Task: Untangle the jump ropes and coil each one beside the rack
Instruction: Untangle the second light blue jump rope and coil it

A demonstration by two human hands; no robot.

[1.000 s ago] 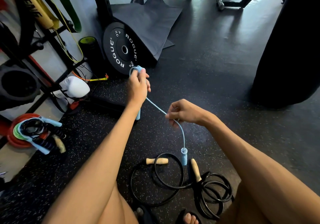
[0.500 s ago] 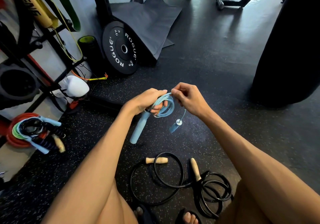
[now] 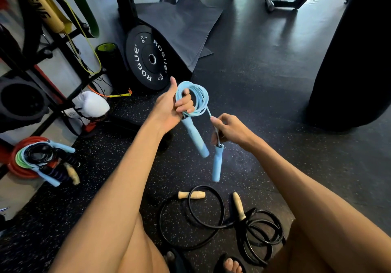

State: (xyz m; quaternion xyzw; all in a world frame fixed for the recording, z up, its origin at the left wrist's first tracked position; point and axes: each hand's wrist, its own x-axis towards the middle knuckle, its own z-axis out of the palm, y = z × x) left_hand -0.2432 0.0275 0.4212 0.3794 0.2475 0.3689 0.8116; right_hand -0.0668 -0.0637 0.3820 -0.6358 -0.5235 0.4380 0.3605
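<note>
My left hand [image 3: 171, 110] grips a light-blue jump rope [image 3: 198, 97] wound in several loops, with one blue handle hanging below the fist. My right hand [image 3: 230, 129] pinches the rope's free end just above the second blue handle [image 3: 217, 162], which dangles in the air. On the floor below lies a black rope with wooden handles [image 3: 239, 206], partly coiled and loosely spread. The rack [image 3: 48, 46] stands at the left. At its foot, several coiled ropes [image 3: 40, 156] lie piled together.
A black Rogue weight plate [image 3: 150, 59] leans against an upright post. A white boxing glove [image 3: 91, 104] lies by the rack. A black heavy bag [image 3: 357, 50] fills the right. My knees and toes are at the bottom edge.
The blue loops in my left hand have risen and turned upright. My right hand has dropped away to the right along the rope end, and the second handle now hangs lower.
</note>
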